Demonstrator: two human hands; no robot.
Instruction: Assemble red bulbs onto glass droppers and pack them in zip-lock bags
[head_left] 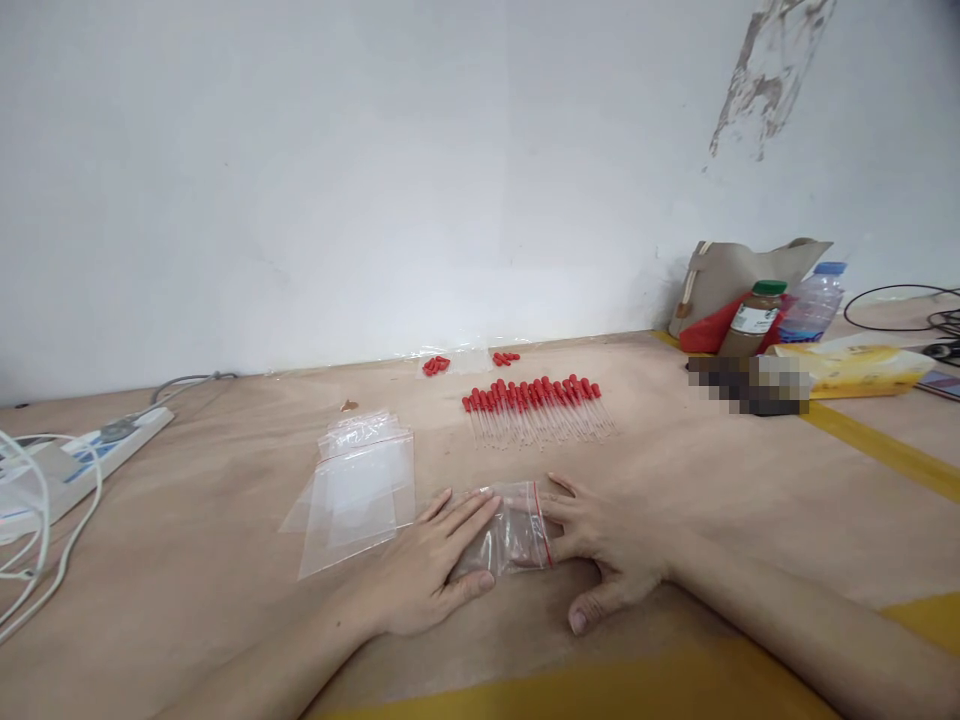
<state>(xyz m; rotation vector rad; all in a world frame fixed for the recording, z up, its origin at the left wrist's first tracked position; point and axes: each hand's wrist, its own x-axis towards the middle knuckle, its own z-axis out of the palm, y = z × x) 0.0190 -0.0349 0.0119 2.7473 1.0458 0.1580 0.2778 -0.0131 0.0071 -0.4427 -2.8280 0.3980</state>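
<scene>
Clear zip bag (506, 535) flat, seal rightward

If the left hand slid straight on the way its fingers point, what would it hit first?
The left hand points up and right, fingers already on the small zip bag. Beyond it, probably the row of red-capped droppers, though depth is unclear.

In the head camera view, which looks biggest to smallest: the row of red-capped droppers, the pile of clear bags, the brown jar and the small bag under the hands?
1. Pile of clear bags
2. Row of red-capped droppers
3. Small bag under both hands, though nearness may flatter it
4. Brown jar, farthest away
</scene>
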